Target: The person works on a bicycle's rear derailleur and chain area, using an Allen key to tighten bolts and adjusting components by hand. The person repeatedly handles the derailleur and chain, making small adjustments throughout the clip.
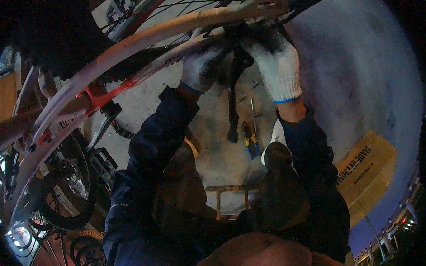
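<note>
Both my hands wear white knit gloves with blackened fingers and reach up to the bicycle frame [146, 32]. My left hand [200, 68] is closed against the underside of a pale frame tube, its fingers lost in shadow. Across from it, my right hand [275, 64] curls its fingers in by the frame's end. Just what either hand grips is too dark to make out. Between the hands hangs a long black bar [233, 98] that looks like a kickstand, its top hidden near my fingertips.
Pliers [251, 142] with yellow and blue handles lie on the concrete floor between my feet, beside a thin metal rod [253, 108] and small loose pieces. A flat piece of cardboard [368, 175] is at right. A knobby fat tyre [51, 35] and other bicycle parts crowd the left.
</note>
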The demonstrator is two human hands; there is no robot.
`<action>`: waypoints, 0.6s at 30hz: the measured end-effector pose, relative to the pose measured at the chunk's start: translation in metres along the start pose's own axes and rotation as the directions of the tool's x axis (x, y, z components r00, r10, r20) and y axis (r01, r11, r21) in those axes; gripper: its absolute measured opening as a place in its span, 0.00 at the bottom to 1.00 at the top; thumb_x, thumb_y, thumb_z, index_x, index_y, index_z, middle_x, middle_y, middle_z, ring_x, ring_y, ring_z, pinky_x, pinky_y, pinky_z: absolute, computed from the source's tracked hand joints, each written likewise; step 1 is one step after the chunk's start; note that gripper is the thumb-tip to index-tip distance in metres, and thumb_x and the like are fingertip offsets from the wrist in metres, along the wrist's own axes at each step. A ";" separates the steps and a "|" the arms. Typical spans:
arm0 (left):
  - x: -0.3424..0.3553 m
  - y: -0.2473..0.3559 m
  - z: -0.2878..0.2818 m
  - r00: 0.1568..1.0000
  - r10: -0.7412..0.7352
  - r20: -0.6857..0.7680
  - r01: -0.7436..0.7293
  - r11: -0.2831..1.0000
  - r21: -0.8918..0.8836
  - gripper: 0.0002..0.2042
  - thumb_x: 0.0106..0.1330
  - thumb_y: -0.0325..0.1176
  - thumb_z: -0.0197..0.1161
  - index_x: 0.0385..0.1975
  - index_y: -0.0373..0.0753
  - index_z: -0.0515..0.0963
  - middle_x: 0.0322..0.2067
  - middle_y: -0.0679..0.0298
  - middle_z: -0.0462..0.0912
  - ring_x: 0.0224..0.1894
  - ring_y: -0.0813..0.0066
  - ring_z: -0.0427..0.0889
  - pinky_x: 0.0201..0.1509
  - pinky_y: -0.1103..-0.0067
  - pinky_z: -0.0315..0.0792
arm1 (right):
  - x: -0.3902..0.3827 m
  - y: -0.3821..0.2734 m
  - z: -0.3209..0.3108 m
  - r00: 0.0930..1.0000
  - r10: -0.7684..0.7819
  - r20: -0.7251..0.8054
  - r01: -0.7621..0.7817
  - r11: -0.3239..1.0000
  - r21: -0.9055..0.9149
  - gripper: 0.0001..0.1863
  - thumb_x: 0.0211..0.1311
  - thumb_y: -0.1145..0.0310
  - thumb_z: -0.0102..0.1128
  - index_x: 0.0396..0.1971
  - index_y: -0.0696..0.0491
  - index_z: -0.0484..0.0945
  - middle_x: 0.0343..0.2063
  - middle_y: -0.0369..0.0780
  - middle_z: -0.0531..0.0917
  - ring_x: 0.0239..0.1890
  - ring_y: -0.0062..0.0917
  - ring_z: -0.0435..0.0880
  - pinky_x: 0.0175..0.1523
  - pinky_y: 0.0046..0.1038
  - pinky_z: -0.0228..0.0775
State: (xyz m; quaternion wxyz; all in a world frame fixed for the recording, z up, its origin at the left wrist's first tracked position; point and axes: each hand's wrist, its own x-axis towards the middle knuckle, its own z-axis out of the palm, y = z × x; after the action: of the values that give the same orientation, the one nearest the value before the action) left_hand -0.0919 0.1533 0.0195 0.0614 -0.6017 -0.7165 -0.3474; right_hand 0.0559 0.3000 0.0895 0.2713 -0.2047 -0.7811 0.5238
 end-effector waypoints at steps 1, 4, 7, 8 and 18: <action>0.000 0.001 0.000 0.999 -0.053 -0.009 0.052 0.992 -0.114 0.15 0.66 0.25 0.65 0.53 0.37 0.80 0.54 0.56 0.81 0.57 0.61 0.80 0.61 0.69 0.76 | 0.000 0.000 0.001 0.999 -0.034 0.002 0.034 0.999 -0.007 0.15 0.65 0.68 0.68 0.50 0.56 0.84 0.44 0.40 0.88 0.43 0.23 0.84 0.51 0.27 0.75; -0.001 0.003 0.005 0.940 -0.328 0.091 0.312 0.724 -0.615 0.14 0.65 0.25 0.66 0.50 0.40 0.83 0.53 0.55 0.82 0.56 0.58 0.81 0.60 0.68 0.77 | -0.002 -0.005 0.001 0.993 0.117 -0.005 -0.116 0.987 0.108 0.16 0.65 0.67 0.69 0.50 0.56 0.84 0.45 0.40 0.88 0.45 0.23 0.84 0.53 0.27 0.75; -0.006 0.005 0.010 0.742 -0.519 0.425 0.378 -0.200 -0.904 0.11 0.66 0.26 0.66 0.48 0.40 0.84 0.52 0.55 0.82 0.54 0.58 0.81 0.60 0.69 0.77 | -0.002 -0.009 0.003 0.986 0.169 -0.017 -0.165 0.976 0.141 0.17 0.64 0.67 0.70 0.50 0.55 0.84 0.44 0.39 0.89 0.44 0.23 0.84 0.52 0.26 0.75; -0.008 0.006 0.012 0.783 -0.521 0.341 0.443 0.080 -0.893 0.11 0.67 0.26 0.66 0.49 0.39 0.83 0.52 0.56 0.82 0.54 0.59 0.81 0.60 0.69 0.77 | -0.002 -0.010 0.003 0.979 0.203 -0.031 -0.197 0.973 0.123 0.17 0.63 0.67 0.71 0.50 0.55 0.84 0.44 0.39 0.89 0.44 0.23 0.84 0.52 0.26 0.75; -0.007 0.008 0.014 0.901 -0.401 0.166 0.410 0.661 -0.628 0.13 0.68 0.31 0.68 0.49 0.34 0.82 0.49 0.57 0.84 0.51 0.65 0.83 0.58 0.72 0.77 | 0.001 -0.005 0.010 0.957 0.281 -0.074 -0.257 0.937 0.235 0.17 0.62 0.66 0.72 0.49 0.55 0.85 0.45 0.39 0.89 0.45 0.24 0.85 0.53 0.26 0.75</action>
State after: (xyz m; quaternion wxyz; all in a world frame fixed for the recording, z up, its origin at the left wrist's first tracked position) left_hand -0.0779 0.1555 0.0090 -0.2343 -0.4124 -0.6670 -0.5746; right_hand 0.0486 0.2915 0.0913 0.2594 -0.3058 -0.6665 0.6284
